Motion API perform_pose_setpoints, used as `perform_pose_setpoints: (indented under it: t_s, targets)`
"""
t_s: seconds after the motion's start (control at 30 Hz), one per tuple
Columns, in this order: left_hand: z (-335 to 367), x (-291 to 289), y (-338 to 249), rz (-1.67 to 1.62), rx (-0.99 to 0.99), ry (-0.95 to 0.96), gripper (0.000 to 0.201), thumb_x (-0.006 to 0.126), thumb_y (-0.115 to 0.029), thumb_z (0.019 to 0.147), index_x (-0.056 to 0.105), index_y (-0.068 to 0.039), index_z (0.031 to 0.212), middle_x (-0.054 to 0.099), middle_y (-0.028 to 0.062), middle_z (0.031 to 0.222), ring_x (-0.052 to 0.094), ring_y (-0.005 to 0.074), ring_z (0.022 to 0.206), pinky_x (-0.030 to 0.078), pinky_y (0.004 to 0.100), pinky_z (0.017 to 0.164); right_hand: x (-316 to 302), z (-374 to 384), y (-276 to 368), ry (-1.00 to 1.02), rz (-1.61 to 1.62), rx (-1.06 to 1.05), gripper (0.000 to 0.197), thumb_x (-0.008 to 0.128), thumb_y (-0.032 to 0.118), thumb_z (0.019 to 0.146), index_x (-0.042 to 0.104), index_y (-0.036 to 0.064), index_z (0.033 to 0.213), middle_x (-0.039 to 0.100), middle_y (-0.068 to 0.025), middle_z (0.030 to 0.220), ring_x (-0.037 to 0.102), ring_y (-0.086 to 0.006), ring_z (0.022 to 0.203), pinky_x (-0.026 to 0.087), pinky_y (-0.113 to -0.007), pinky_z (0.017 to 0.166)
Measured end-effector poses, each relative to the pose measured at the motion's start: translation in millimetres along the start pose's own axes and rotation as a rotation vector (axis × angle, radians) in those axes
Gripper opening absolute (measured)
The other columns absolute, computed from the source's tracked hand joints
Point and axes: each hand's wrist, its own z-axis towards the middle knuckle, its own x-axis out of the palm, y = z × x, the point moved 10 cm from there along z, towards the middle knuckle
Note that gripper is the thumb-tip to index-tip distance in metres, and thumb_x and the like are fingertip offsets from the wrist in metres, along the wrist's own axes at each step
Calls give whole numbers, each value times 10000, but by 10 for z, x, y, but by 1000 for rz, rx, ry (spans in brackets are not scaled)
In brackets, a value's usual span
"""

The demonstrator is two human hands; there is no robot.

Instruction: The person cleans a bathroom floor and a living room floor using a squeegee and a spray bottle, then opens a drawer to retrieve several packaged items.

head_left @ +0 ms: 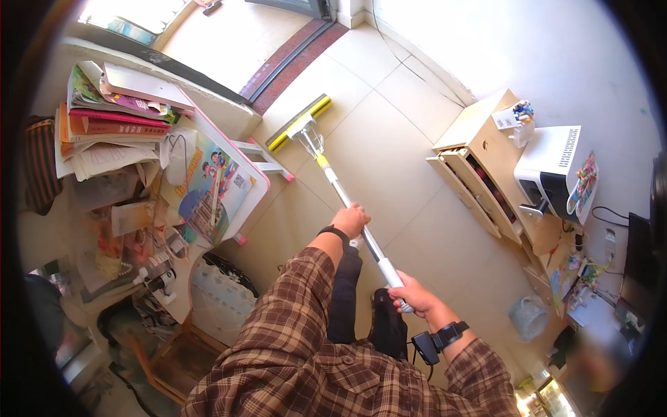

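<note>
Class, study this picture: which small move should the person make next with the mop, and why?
Probably a short slide of the mop head to the right: it lies close to the white table leg, tiled floor stretches off to its right, and the left hand and right hand both grip the pole.

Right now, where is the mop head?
The mop head is left of centre in the head view's upper half, on the tiles near the dark-red threshold and a white desk leg.

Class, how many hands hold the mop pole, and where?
2: the left hand around the mop pole near its middle, the right hand around its near end.
</note>
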Motion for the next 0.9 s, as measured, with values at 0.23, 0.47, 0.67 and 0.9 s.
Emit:
perform_pose_setpoints:
  t_s: [0.23, 0.47, 0.67, 0.9]
  targets:
    - [-67, 351, -680, -73, 40, 52, 120, 562, -118, 709, 596, -149, 820, 548, 25, 880, 489, 199, 946, 481, 317, 735, -389, -446, -532, -57, -56, 25, 487, 488, 41, 767, 326, 89, 1223, 455, -10, 662, 446, -66, 472, 409, -214, 395]
    - [-137, 750, -1533, 18, 37, 110, 138, 518, -115, 738, 602, -159, 839, 546, 23, 887, 500, 195, 932, 479, 316, 720, -833, -810, -1267, -35, -20, -23, 500, 506, 65, 750, 321, 78, 1214, 457, -17, 670, 461, -84, 483, 422, -227, 400]
    - [-201, 1356, -2896, 18, 48, 148, 143, 530, -181, 731, 612, -234, 836, 540, 15, 868, 480, 190, 941, 336, 487, 748, -1733, -1556, -2243, -38, -145, 40, 455, 512, 85, 766, 333, 72, 1184, 464, -23, 673, 466, -83, 501, 421, -235, 405]
    - [-545, 2084, -4195, -45, 321, 411, 222, 584, -248, 714, 567, -174, 922, 548, 46, 943, 499, 222, 981, 346, 544, 813, -2148, -2316, -2928, 204, -817, -21, 442, 528, 284, 818, 396, 60, 1175, 554, -78, 829, 550, -175, 744, 455, -297, 688]
